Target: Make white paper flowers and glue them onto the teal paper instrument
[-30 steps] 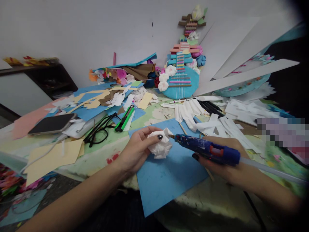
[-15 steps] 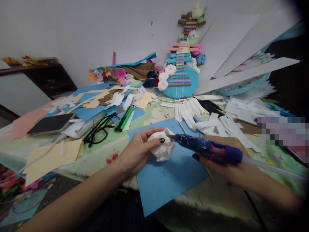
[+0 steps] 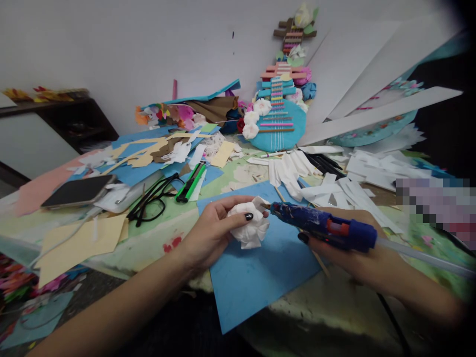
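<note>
- Gluing looks to be the step in hand: from my remote seat I have the white paper flower (image 3: 248, 229) raised over the blue sheet (image 3: 260, 282), by the near edge of the worktop (image 3: 148, 250).
- My left hand (image 3: 211, 228) pinches the flower, thumb across its front; the other fingers are partly hidden behind it.
- My right hand (image 3: 349, 248) has its fingers wrapped around the glue gun (image 3: 316, 222), nozzle pointing left at the flower's upper petal (image 3: 258, 201). Whether they touch, I cannot tell.
- Next, I judge, I need the flower steady, a thin line of glue on that petal, then the nozzle drawn clear before pressing, keeping fingertips off hot glue.
</note>
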### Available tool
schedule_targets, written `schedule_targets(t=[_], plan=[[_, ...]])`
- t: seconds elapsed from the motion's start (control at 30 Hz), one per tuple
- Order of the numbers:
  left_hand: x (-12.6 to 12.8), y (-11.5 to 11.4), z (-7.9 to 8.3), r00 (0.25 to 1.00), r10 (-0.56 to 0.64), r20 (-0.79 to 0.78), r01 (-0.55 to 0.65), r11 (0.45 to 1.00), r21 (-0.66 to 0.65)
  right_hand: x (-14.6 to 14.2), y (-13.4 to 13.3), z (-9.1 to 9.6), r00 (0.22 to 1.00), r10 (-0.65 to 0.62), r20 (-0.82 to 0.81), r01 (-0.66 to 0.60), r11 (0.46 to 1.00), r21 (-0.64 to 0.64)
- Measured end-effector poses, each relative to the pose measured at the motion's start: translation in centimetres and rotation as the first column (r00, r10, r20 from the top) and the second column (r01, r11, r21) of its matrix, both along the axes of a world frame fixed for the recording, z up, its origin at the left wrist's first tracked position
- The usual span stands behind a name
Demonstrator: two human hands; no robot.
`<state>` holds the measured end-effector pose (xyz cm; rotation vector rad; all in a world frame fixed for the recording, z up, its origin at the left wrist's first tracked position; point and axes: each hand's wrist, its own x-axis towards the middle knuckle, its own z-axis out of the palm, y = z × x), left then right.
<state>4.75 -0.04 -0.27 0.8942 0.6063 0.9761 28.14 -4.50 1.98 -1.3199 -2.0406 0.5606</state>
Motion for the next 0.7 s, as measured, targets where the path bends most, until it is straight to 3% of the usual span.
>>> schedule_targets(t=[0.7], plan=[[0.01,-0.01,0.00,1.000,0.021,-0.017,-0.022,0.999,-0.040,0.33,0.16,0.03,1.000,-0.028,-0.014,0.029,0.993,0.113]])
